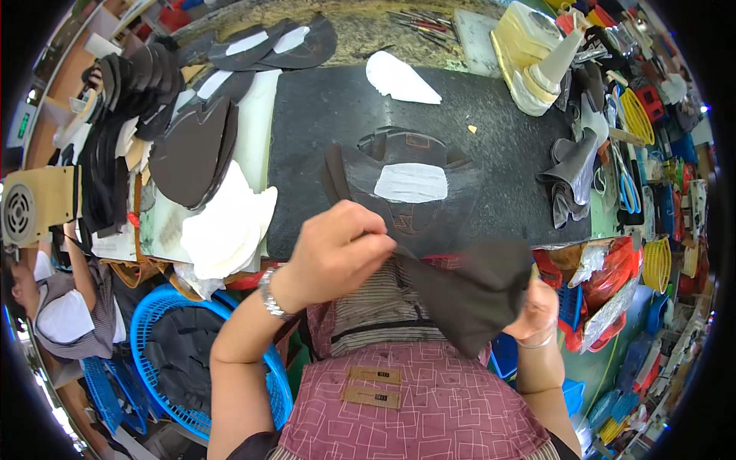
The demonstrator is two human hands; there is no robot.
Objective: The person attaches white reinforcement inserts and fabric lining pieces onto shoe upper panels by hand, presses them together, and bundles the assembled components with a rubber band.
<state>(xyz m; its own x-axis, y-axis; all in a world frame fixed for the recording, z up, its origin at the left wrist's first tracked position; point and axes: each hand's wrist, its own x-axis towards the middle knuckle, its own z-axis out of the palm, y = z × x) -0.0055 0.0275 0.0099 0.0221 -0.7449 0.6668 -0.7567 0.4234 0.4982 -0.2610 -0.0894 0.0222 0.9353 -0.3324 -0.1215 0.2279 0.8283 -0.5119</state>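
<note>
A dark, thin, flexible piece (475,295), blurred in part, is stretched between my hands over my lap, just off the table's near edge. My left hand (337,244) pinches its narrow left end. Its wide right end is in the grip of my right hand (534,310), whose fingers are partly behind it. Beyond them on the black work mat (506,153) lies a dark shaped piece (418,218) with a white rectangular patch (412,182) and thin orange markings. A narrow dark strip (335,172) runs along its left side.
A white teardrop-shaped piece (399,77) lies farther back on the mat. Stacked dark pieces (195,149) and white pieces (226,222) stand to the left. A yellowed container with a cone-shaped part (556,57) is at the back right. A blue basket (142,337) holds dark pieces. A person (73,307) sits far left.
</note>
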